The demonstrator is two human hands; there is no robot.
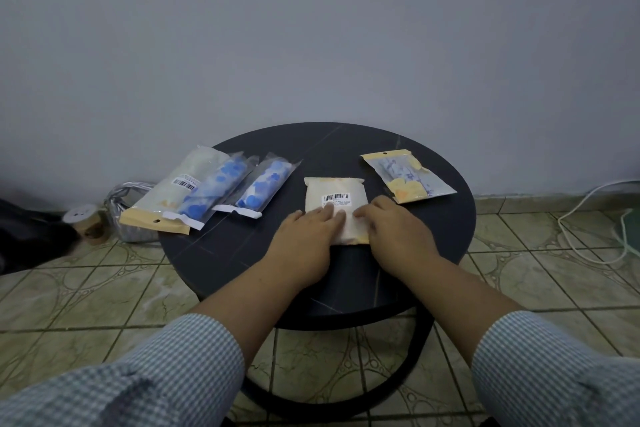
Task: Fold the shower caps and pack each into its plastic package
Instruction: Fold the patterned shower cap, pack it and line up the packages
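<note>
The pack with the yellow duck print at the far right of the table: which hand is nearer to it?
Right. The right hand lies on the white pack, just left of and nearer than the duck pack, not touching it. The left hand is farther left.

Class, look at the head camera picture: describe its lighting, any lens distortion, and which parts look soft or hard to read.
Head view: dim, cool, even light with no hard shadows; wide-angle bending curves the floor tiles and stretches the checked sleeves; the barcode label on the pale package under the left hand and right hand is too small to read.
</note>
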